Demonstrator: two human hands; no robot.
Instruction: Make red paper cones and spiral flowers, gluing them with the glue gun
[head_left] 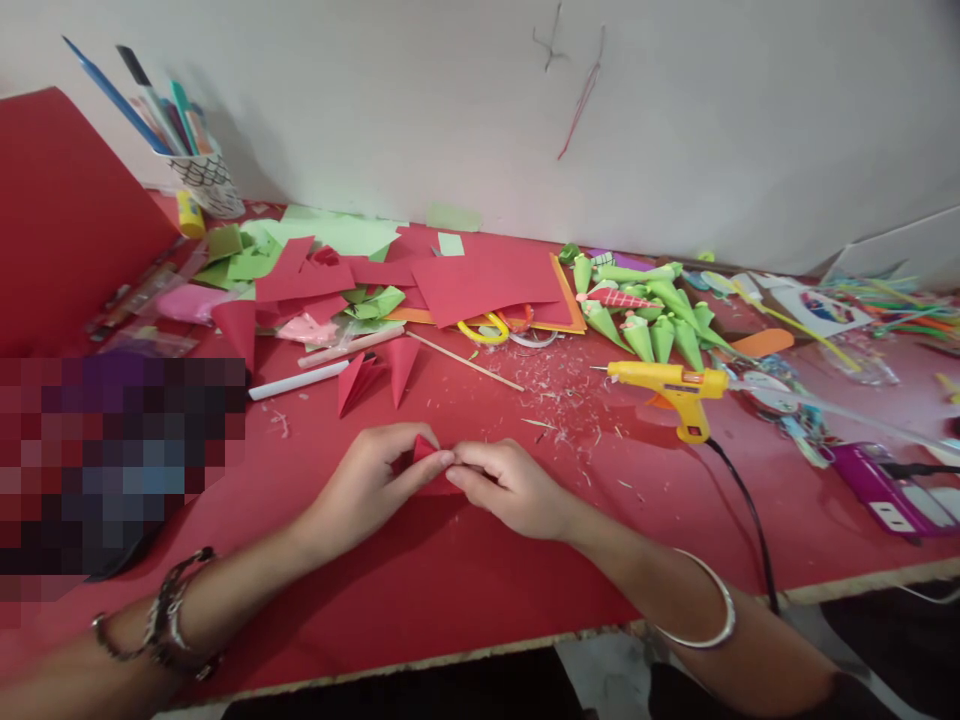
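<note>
A small piece of red paper point(424, 448) is pinched between the fingertips of my left hand point(390, 465), a pointed bit of it showing above the thumb. My right hand point(514, 485) is closed too, its fingertips meeting the left ones at the paper's edge. Most of the paper is hidden by the fingers. Just beyond my hands lie folded red paper cones point(401, 365) and a white rolled paper stick point(296, 381). A thin wooden stick point(469, 362) rests behind them.
On the right, a yellow hot glue gun point(667, 380) has its cord trailing over the front edge. Green paper cones point(660, 325) are piled behind it. Red paper sheets point(487, 285) and scissors point(484, 328) lie at the back. A pen cup point(206, 180) stands back left; a purple power strip point(874, 485) lies far right.
</note>
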